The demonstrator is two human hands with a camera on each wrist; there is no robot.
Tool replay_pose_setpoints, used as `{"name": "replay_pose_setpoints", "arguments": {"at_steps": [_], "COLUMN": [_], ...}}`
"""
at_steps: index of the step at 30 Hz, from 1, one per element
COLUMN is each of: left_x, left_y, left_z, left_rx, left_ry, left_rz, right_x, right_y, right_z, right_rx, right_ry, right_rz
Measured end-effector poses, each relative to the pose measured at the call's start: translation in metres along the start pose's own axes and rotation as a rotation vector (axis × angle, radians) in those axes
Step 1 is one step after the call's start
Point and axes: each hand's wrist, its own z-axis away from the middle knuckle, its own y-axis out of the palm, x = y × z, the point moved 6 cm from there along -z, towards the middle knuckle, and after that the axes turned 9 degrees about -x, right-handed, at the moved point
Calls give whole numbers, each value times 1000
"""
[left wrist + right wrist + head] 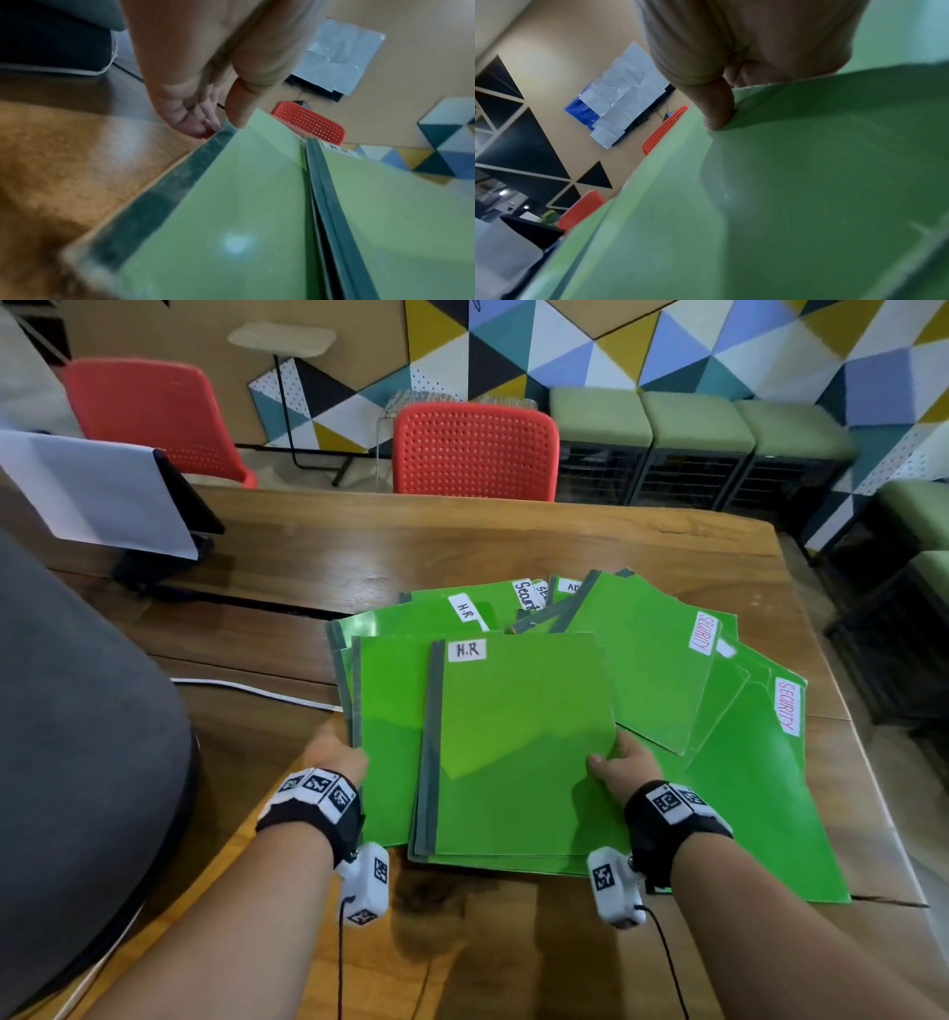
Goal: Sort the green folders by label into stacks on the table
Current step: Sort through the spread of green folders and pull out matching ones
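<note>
Many green folders [642,660] lie fanned in a loose heap on the wooden table [411,546], most of them spreading away from the hands toward the far right. Nearest the hands sits the top folder [518,742], labelled H.R, lying on a small pile. The right hand [624,765] pinches that folder's right edge, thumb on the upper face and fingers curled beneath; in the right wrist view the thumb [718,109] presses into the green cover. The left hand [334,755] grips the left edge of the folder below [387,762], thumb on top against its grey spine strip. Beyond the right hand, two folders read SECURITY in red; farther off, another reads H.R. Past the table stands a red chair [475,449], and off beyond the left hand a covered monitor [102,495].
</note>
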Motion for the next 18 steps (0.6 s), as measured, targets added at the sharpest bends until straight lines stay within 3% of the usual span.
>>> {"name": "replay_pose_setpoints", "arguments": {"at_steps": [5,11,18], "left_x": [-6,-5,-22], "left_y": [8,-8,2], "left_z": [4,21,42], "left_rx": [75,-101,14], "left_ry": [30,-20,97], "left_rz": [89,298,514], "right_x": [-14,10,25], "right_y": [-8,-31,-38], "right_z": [8,13,27], "right_rx": [-14,8,16], "right_ry": [26,-43,-129], "right_rz": [-12,-182,-231]}}
